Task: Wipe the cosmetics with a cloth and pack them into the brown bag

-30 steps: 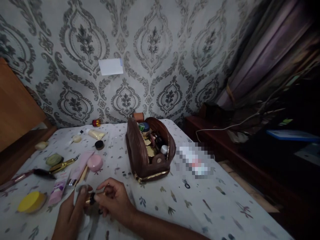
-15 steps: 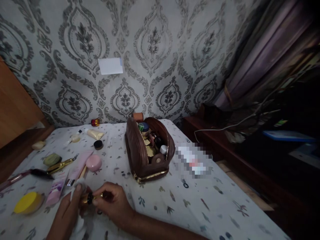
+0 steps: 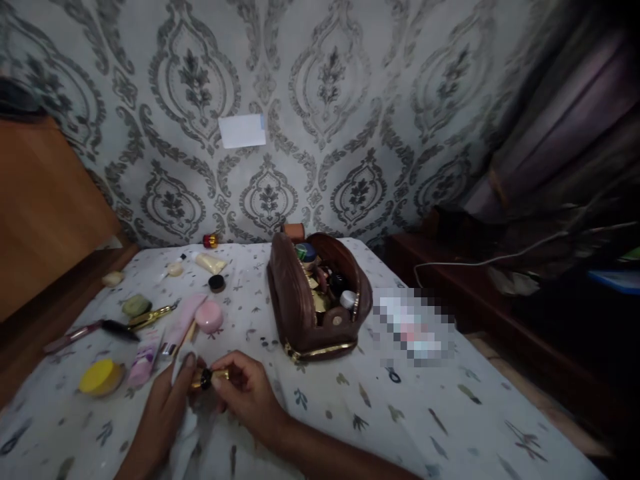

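My left hand [image 3: 173,393] is closed around a white cloth or tissue [image 3: 184,427] and one end of a small gold-and-black cosmetic tube [image 3: 201,379]. Thumb and fingers of my right hand [image 3: 250,393] pinch the tube's gold end. Both hands are low over the table, left of a brown makeup bag [image 3: 295,300]. The bag stands unzipped, with several jars and compacts inside. Just beyond my left hand lie a pink tube [image 3: 184,321], a round pink jar [image 3: 209,316] and a pink-and-purple tube [image 3: 144,360].
On the patterned tablecloth [image 3: 340,413] at the left are a yellow-lidded jar [image 3: 101,378], a green item [image 3: 137,306], a black lid [image 3: 217,283] and a cream tube [image 3: 210,263]. An orange-brown box [image 3: 293,231] stands behind the bag. A pixelated item lies to its right.
The view has turned left, so everything appears further right. My hands stay together on the cosmetic tube, with little visible change in grip.
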Demonstrator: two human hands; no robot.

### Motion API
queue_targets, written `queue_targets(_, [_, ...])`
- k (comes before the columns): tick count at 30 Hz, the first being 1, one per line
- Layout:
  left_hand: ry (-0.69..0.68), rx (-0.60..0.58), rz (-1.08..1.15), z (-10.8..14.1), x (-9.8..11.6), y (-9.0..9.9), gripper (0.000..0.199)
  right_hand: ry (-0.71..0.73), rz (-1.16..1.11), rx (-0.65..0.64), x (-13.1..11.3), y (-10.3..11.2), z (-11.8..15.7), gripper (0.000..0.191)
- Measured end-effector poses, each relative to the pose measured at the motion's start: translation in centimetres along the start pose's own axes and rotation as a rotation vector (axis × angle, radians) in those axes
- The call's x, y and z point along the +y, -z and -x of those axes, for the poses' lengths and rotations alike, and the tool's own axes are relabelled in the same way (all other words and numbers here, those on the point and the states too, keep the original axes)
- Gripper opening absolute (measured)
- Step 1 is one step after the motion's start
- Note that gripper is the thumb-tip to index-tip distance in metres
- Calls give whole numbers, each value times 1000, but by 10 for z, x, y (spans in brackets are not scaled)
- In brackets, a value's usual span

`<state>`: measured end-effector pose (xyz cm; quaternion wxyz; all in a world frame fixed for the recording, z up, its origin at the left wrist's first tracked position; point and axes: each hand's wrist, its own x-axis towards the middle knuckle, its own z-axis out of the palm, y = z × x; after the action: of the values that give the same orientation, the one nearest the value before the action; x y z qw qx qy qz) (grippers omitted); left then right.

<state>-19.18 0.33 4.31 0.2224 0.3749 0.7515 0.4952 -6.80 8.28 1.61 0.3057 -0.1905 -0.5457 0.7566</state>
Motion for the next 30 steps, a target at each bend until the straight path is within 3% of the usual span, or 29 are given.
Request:
queue_targets(5, [-61,59,12,0,4,2,51,41,36,-8,3,1,-1,42])
queue_targets(12, [-59,56,46,2,6,2,45,6,7,21,-1,0,-4,43])
queue_targets(18, [-15,-34,113,3,8,1,46,-22,-103,88,-1,2,-10,43])
queue_targets(23, [-120,-113,6,7,12,0,42,-48,-199,91,0,4,-12,36])
queue_targets(30, [-302,-153,-174,11,-6,0,43,-21,-86,58,0,4,-9,39])
